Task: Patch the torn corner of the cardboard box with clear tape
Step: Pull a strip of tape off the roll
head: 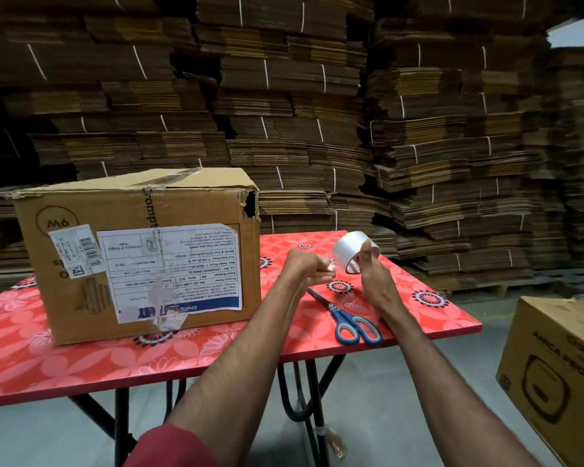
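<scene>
Gaping at its upper right, the box's torn corner (250,203) faces the person across a red floral table (435,318). Right hand (371,267) grips the glossy tape roll (353,251) just beside; left hand (304,264) pinches its free end. Thin film likely clings and wrinkles; ragged, soft cardboard needs smoothing. Scissors (348,318) lie nearby.

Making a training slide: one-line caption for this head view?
Right hand holds clear tape roll, left hand pinches its end, beside torn brown cardboard box.
</scene>
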